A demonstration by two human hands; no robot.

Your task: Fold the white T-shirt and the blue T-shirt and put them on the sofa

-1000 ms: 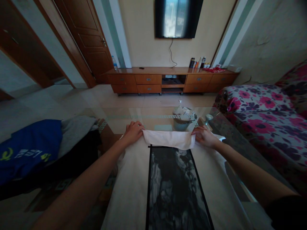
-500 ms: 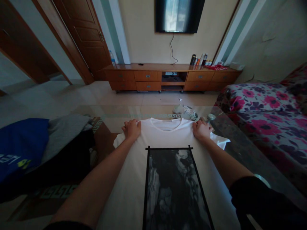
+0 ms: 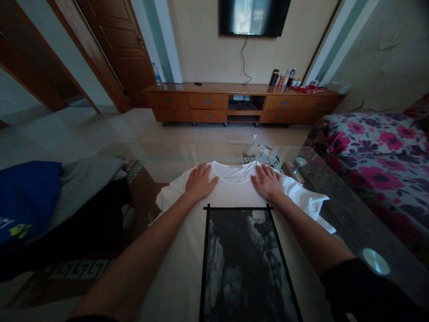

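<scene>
A white T-shirt point(image 3: 234, 194) with a large black-and-grey framed print lies spread face up on a glass table point(image 3: 157, 167), its neckline away from me. Flat on the shirt's left shoulder area rests my left hand point(image 3: 201, 181), fingers stretched out beside the collar. My right hand point(image 3: 268, 181) lies likewise on the other side of the collar, palm down with fingers extended. Neither hand grips the fabric. Both sleeves stick out past my hands, and the right one is somewhat rumpled. My forearms cover parts of the shirt's sides.
Left on the table is a pile of clothes: a blue garment point(image 3: 28, 197), a grey one point(image 3: 85, 185) and a black one point(image 3: 90, 228). A floral sofa point(image 3: 375, 165) stands at right. Beyond are a plastic bag point(image 3: 263, 154), a wooden TV cabinet point(image 3: 208, 100) and a wall television point(image 3: 254, 18).
Both hands have let go of the shirt's shoulder edges and opened flat on the fabric, shifting inward toward the collar. More of both sleeves now shows.
</scene>
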